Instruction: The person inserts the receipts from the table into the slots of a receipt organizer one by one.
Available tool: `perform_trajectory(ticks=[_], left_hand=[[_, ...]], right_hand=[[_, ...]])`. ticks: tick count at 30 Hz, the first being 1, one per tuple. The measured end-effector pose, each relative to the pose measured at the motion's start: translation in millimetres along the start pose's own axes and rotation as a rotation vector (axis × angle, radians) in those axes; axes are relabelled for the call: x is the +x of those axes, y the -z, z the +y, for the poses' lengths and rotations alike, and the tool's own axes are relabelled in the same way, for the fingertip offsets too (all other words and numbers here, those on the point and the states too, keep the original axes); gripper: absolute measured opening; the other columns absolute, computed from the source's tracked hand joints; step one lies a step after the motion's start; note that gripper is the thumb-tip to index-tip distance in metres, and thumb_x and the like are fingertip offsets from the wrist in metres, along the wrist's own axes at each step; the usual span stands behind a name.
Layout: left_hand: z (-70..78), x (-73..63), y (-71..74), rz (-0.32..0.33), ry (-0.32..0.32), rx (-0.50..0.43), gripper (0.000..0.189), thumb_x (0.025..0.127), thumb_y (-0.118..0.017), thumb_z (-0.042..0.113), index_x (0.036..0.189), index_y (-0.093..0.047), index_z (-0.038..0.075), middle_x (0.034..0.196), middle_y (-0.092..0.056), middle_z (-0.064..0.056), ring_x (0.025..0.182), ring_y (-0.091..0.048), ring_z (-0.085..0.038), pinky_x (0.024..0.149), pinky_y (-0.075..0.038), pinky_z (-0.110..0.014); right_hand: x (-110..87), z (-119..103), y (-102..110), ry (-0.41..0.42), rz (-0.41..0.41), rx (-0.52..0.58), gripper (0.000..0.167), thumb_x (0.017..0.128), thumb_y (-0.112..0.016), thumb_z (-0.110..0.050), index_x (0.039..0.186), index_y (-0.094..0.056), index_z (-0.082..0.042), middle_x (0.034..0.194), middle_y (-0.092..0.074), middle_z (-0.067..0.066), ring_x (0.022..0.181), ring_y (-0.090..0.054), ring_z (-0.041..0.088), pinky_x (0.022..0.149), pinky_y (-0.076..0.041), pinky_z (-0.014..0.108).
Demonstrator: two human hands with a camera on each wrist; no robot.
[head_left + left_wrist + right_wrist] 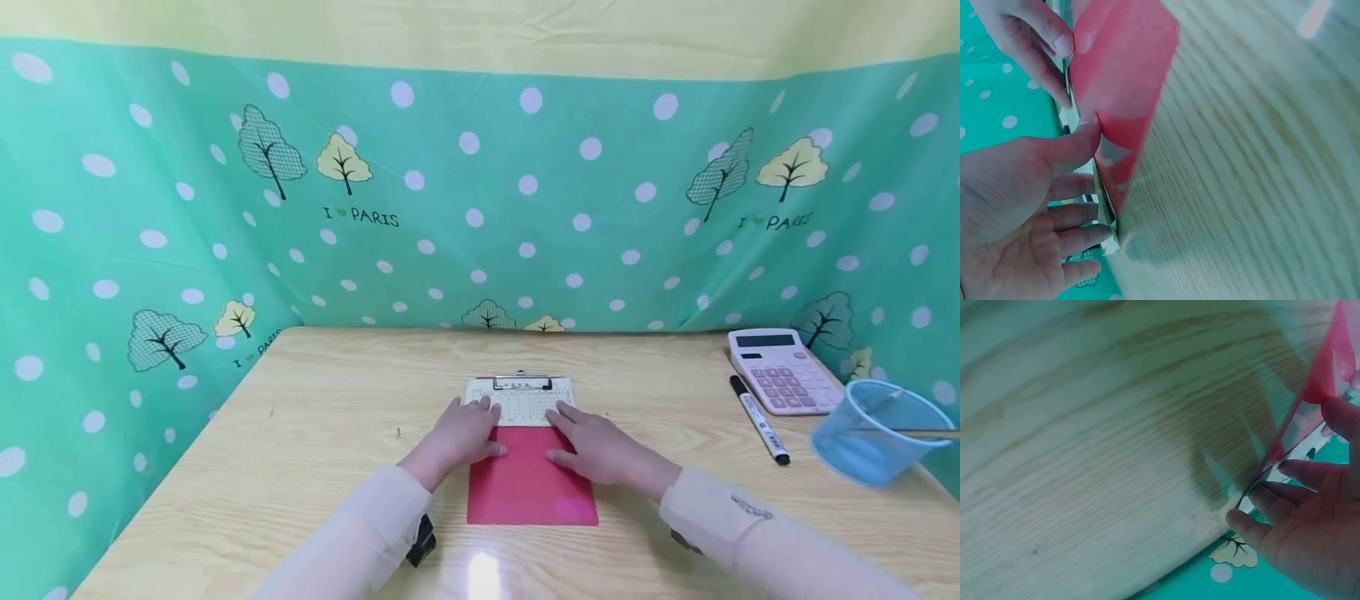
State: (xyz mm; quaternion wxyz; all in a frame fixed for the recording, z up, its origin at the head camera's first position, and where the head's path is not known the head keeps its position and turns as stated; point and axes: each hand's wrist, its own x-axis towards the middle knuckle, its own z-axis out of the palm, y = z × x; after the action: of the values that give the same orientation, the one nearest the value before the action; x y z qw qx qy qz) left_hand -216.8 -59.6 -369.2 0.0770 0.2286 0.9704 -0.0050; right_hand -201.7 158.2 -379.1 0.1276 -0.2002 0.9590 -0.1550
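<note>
A clipboard point(532, 496) with a glossy red lower part lies flat on the wooden table. White printed paper point(522, 408) with a grid covers its upper part, below a metal clip point(521, 382). My left hand point(463, 429) rests on the left side, fingers over the paper and thumb at the red surface. On the right side, my right hand point(600, 444) lies the same way, thumb on the red. In the left wrist view, the left fingers point(1082, 237) are nearly straight along the paper. The right fingers point(1272, 500) reach the clipboard's edge in the right wrist view.
To the right lie a black-and-white marker point(761, 422) and a pink calculator point(785, 371). A blue mesh cup point(862, 454) stands near the right table edge with a thin stick across it. A green dotted curtain point(450, 250) borders the table at the back and sides.
</note>
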Motion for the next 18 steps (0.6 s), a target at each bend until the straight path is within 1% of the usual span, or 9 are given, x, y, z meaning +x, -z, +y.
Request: perform_trajectory(ticks=[6, 12, 18], left_hand=[[-0.9, 4.8, 2.4, -0.008, -0.001, -0.019, 0.064, 0.095, -0.072, 0.039, 0.143, -0.055, 0.001, 0.148, -0.052, -0.020, 0.136, -0.050, -0.032, 0.113, -0.037, -0.049], [0.1, 6.8, 3.7, 0.003, 0.021, -0.031, 0.063, 0.093, -0.075, 0.038, 0.141, -0.058, 0.000, 0.145, -0.055, -0.020, 0.134, -0.052, -0.033, 0.114, -0.035, -0.050], [1.5, 9.5, 4.9, -0.014, 0.032, -0.038, 0.064, 0.092, -0.075, 0.038, 0.141, -0.058, 0.001, 0.146, -0.054, -0.020, 0.135, -0.051, -0.033, 0.115, -0.033, -0.050]], right_hand=[[4.5, 2.8, 0.3, -0.008, 0.002, -0.004, 0.071, 0.095, -0.072, -0.035, 0.152, -0.044, -0.004, 0.159, -0.035, 0.022, 0.144, -0.035, 0.044, 0.110, -0.037, 0.059], [8.2, 5.0, 0.9, 0.015, 0.011, -0.010, 0.068, 0.097, -0.071, -0.034, 0.152, -0.045, -0.004, 0.159, -0.036, 0.022, 0.143, -0.036, 0.044, 0.110, -0.038, 0.056], [7.4, 7.3, 0.9, 0.029, 0.020, -0.035, 0.069, 0.097, -0.069, -0.036, 0.152, -0.044, -0.004, 0.159, -0.036, 0.022, 0.143, -0.037, 0.045, 0.110, -0.038, 0.056]])
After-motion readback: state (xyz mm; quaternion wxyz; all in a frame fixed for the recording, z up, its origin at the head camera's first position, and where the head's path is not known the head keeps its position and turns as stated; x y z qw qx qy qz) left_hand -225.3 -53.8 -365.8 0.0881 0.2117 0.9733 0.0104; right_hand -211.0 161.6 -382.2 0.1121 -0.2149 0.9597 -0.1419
